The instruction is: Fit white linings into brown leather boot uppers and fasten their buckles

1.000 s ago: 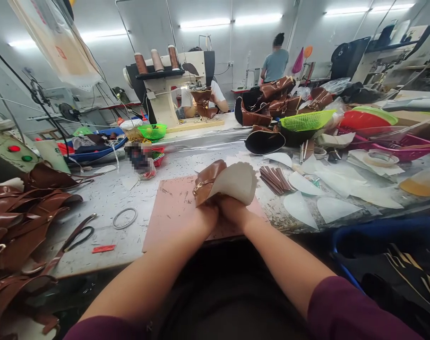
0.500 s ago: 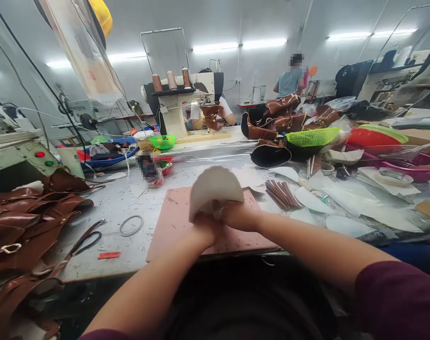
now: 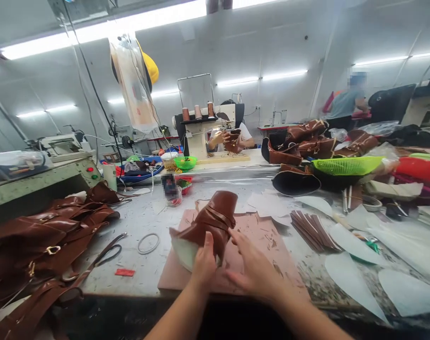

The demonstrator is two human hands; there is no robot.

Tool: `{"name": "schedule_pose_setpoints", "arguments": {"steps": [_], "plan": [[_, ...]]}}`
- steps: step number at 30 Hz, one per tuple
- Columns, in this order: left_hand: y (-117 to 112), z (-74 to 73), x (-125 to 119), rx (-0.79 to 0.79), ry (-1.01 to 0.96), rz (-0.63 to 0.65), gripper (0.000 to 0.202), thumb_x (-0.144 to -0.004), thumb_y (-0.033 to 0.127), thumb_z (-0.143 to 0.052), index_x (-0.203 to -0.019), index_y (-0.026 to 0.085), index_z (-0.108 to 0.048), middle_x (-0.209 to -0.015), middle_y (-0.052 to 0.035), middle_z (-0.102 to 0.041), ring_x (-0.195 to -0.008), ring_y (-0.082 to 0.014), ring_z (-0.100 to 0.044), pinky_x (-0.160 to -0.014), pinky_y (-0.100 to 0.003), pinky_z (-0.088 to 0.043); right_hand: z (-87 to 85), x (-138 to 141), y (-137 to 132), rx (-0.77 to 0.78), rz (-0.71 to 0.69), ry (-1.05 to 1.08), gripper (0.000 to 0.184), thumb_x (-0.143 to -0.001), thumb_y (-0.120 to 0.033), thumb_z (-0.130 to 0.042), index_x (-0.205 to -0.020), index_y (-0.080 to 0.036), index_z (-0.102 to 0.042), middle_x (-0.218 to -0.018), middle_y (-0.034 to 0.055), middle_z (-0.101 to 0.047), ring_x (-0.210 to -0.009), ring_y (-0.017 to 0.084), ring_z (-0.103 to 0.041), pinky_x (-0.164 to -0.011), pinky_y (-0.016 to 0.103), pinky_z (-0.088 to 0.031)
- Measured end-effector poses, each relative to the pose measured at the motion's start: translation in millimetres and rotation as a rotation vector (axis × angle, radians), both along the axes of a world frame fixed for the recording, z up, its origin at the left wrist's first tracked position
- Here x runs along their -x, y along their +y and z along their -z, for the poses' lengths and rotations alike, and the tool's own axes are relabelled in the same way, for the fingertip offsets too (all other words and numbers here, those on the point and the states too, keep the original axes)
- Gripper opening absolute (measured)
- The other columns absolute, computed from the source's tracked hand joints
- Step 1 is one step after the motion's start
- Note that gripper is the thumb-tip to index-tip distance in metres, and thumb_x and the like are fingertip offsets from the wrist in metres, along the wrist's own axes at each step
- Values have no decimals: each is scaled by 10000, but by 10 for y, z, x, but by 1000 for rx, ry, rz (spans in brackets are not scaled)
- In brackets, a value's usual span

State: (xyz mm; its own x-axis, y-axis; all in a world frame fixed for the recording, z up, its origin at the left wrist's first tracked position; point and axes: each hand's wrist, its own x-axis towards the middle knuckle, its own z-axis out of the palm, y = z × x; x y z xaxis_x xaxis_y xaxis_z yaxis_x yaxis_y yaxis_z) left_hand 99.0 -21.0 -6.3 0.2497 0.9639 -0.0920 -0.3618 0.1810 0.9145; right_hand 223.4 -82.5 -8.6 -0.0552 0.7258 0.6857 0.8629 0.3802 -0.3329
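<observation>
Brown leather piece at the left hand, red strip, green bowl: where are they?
Brown leather piece (image 3: 207,223), head view: brown outer face.
Red strip (image 3: 124,272), head view: its middle.
Green bowl (image 3: 185,165), head view: its front wall.

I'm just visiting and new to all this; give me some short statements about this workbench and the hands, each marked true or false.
1. The left hand holds a brown leather piece. True.
2. The right hand is clenched in a fist. False: the right hand is open, its thumb apart from the fingers.
3. The grey ring lies left of the pink board. True.
4. Two thread cones stand on the sewing machine. False: three thread cones do.
</observation>
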Motion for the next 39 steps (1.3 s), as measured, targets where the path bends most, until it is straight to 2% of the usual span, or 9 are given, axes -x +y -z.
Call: {"name": "schedule_pose_setpoints", "arguments": {"steps": [3, 9, 15, 18, 21, 26, 32, 36, 39], "plan": [[-225, -202, 38, 116, -331, 81, 386, -748, 443, -623, -994, 150, -669, -1075, -120, -655, -1172, -290, -485, -999, -384, -376, 127, 141, 8, -87, -3, 42, 689, -743, -110, -445, -1391, -148, -215, -1388, 178, -358, -1269, 277, -373, -915, 445, -485], [-401, -430, 81, 233, -489, 48, 391, -781, 218, -606, -1170, 183, -591, -1079, -107, -663, -1136, -291, -525, -1001, -436, -389, 123, 154, 82, -309, 63, -35, 762, -742, -31, -385, -1442, -167, -116, -1298, 168, -481, -1208, 293, -448, -896, 488, -488], [-397, -363, 71, 79, -560, 266, 362, -841, 316, -536, -1165, 167, -601, -1180, -108, -608, -1247, -289, -401, -1066, -439, -295, 183, 194, 97, -316, 166, 63, 674, -857, -63, -324, -1444, -147, -5, -1396, 172, -376, -1103, 288, -559, -767, 380, -564], [-394, -355, 78, 34, -532, 378, 353, -819, 340, -570, -1078, 115, -656, -1197, -137, -590, -1278, -309, -344, -1097, -448, -217, 232, 227, 87, -305, 238, 90, 631, -870, -100, -299, -1446, -190, -59, -1384, 149, -406, -1115, 320, -542, -774, 462, -544], [-405, -356, 85, 155, -402, 304, 217, -796, 225, -615, -973, 139, -705, -1093, -114, -656, -1259, -276, -387, -1114, -412, -177, 263, 218, 70, -319, 309, 99, 595, -873, -202, -362, -1435, -171, -170, -1345, 173, -439, -1160, 360, -481, -806, 539, -503], [-466, -295, 41, 310, -363, 165, 183, -754, 224, -668, -896, 124, -723, -998, -115, -692, -1203, -272, -461, -1110, -391, -206, 195, 168, 42, -462, 173, 22, 579, -889, -128, -359, -1434, -154, -165, -1082, 140, -623, -981, 246, -595, -734, 365, -540], [-515, -277, -29, 228, -561, 271, 246, -797, 269, -615, -1001, 157, -694, -1119, -125, -641, -1213, -278, -449, -1072, -421, -279, 221, 216, 76, -483, 240, -69, 575, -880, -116, -404, -1423, -157, -218, -1073, 151, -636, -928, 250, -611, -724, 369, -506], [-394, -265, 112, 202, -331, 252, 286, -726, 328, -681, -939, 140, -714, -1040, -128, -674, -1149, -289, -508, -1053, -409, -292, 253, 188, -8, -289, 141, -32, 660, -801, -133, -416, -1425, -117, -200, -1194, 170, -565, -1023, 281, -571, -781, 405, -500], [-289, -290, 336, 160, 34, 166, 257, -639, 291, -736, -839, 130, -729, -830, -110, -718, -1042, -313, -570, -999, -427, -338, 69, 4, -147, -174, -34, -43, 619, -757, -157, -409, -1370, -162, -322, -1254, 116, -521, -1096, 246, -532, -845, 357, -487]]}}
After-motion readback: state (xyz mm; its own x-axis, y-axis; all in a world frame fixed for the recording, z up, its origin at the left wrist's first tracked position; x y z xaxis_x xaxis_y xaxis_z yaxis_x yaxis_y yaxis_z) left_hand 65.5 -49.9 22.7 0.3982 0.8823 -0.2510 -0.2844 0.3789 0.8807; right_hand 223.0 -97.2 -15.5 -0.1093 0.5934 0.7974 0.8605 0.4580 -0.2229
